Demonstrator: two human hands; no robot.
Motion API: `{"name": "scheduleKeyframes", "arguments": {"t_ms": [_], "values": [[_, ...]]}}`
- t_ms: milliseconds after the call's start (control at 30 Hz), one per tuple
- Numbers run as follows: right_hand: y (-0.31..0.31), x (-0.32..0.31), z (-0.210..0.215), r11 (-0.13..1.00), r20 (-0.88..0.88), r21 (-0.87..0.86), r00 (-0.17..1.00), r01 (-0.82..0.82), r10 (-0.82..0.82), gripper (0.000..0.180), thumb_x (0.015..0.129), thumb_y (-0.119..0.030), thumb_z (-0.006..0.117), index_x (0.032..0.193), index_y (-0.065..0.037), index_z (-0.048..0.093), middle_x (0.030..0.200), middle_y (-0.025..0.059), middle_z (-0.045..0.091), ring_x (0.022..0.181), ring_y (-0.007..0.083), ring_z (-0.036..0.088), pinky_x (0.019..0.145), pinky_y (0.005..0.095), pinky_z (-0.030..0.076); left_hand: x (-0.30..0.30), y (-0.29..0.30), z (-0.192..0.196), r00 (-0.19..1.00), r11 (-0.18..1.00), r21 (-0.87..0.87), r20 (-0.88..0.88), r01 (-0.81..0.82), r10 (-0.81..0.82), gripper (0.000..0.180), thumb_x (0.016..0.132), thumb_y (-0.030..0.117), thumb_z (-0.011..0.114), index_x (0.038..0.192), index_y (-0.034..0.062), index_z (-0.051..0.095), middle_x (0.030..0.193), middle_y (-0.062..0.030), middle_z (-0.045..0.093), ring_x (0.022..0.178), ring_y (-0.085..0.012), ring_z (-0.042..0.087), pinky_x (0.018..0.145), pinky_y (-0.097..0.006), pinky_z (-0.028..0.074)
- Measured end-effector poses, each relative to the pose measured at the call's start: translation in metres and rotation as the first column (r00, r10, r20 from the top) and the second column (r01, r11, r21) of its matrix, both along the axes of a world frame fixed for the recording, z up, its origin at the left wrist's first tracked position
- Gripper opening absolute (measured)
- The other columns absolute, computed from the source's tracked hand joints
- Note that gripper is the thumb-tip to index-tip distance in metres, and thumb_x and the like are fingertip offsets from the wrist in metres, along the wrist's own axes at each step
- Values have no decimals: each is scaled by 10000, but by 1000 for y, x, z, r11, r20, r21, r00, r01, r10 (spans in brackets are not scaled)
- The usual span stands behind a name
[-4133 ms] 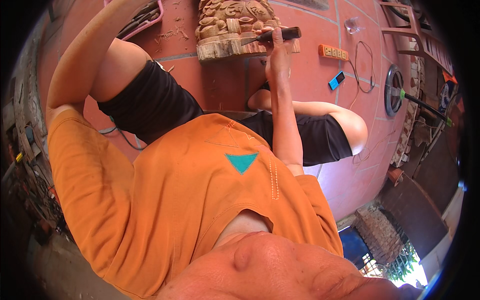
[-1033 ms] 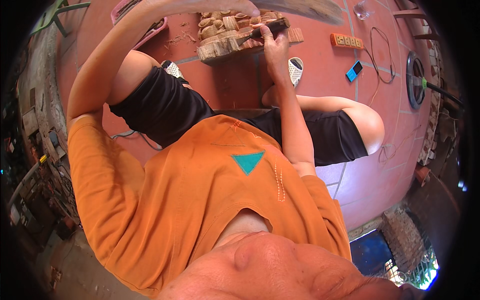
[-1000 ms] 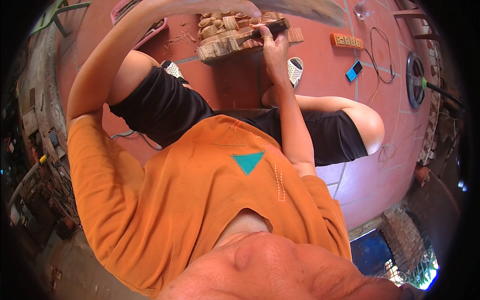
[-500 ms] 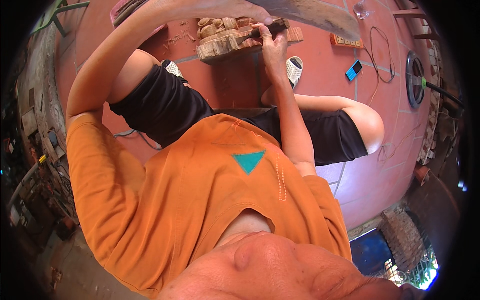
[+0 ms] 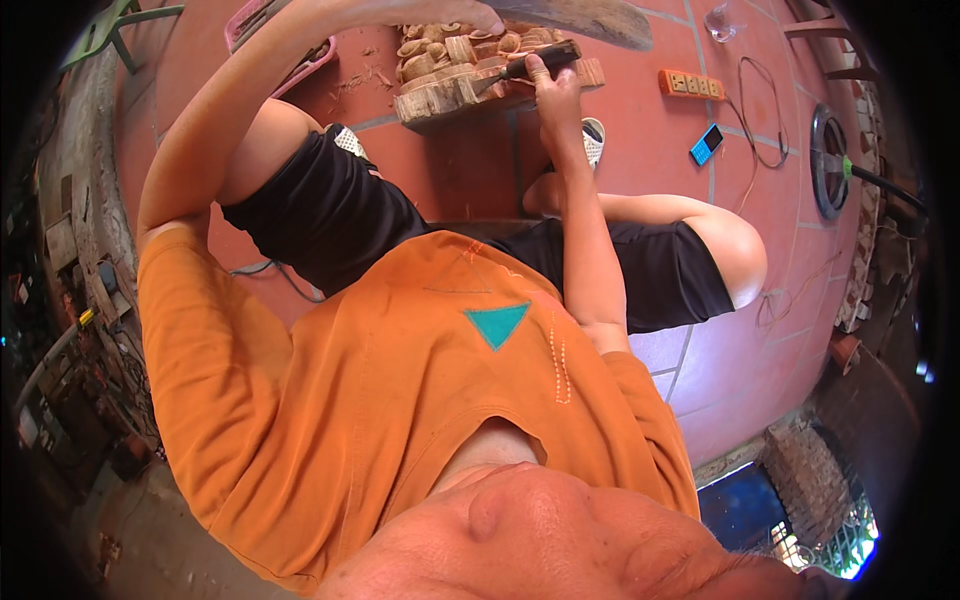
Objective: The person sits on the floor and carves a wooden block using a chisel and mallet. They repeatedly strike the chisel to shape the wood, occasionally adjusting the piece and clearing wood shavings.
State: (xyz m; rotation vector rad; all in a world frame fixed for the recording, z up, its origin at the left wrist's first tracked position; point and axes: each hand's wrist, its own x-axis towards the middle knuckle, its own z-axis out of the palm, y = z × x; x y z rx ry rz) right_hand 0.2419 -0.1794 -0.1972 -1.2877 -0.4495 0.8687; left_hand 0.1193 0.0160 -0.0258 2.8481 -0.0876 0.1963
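A carved block of wood (image 5: 432, 104) with raised rounded shapes rests in front of my legs. My right hand (image 5: 560, 95) grips a chisel (image 5: 524, 66) by its dark handle, thumb along the top. The chisel slants down to the left, its blade tip at the block's near edge. Above the carving is my left hand (image 5: 450, 12), closed on a long wooden mallet (image 5: 590, 22) with a flat, paddle-like shape. That hand's fingers are partly cut off by the top of the view. The mallet is apart from the chisel handle.
On the tiled floor to the right lie an orange power strip (image 5: 692, 85) with its cord and a blue phone (image 5: 706, 145). A fan base (image 5: 830, 160) stands farther right. At the back left are a pink tray (image 5: 318, 62), wood shavings (image 5: 362, 80) and a green chair (image 5: 112, 35).
My left hand and the mallet have moved left, uncovering more of the carving and chisel handle. My right hand has shifted slightly right; the chisel tip stays at the block.
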Motion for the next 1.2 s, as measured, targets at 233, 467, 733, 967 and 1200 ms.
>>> {"name": "scheduleKeyframes", "arguments": {"t_ms": [233,467,733,967,1200], "values": [[-9,-9,-6,1000,225,15,974,16,-19,143,1047,-72,563,1164,10,545,1064,124,689,942,193,691,795,334,646,-8,-15,13,991,986,-145,-115,-88,71,707,841,330,776,1432,26,535,1362,-239,612,1220,-396,625,1048,-440,494],[-4,-26,9,997,276,28,958,77,-82,208,1018,-93,635,1154,44,559,964,119,721,730,165,695,653,285,579,-9,-28,20,984,957,-284,-178,-51,0,715,847,364,775,1438,47,530,1269,-248,643,1142,-401,653,1001,-456,512],[-9,-19,3,998,283,-32,958,56,-45,195,1035,-71,592,1196,26,540,1046,105,685,868,174,686,707,300,617,2,-34,42,957,981,-163,-287,-103,53,701,884,389,746,1443,32,519,1260,-265,629,1155,-411,631,994,-460,511],[-6,-14,0,999,276,-20,961,30,-24,192,1040,-106,593,1143,55,587,1001,112,708,813,179,704,677,296,605,-3,-26,3,983,981,-169,-136,99,-123,626,875,304,736,1412,41,551,1262,-246,632,1198,-399,611,1003,-474,503],[-4,2,2,993,-34,-120,999,-8,4,195,1034,-128,606,1081,60,613,1006,120,717,823,207,734,719,316,602,-7,-19,27,975,992,-76,-203,-104,86,648,852,278,752,1419,39,548,1286,-242,640,1155,-380,650,1006,-459,506]]}}
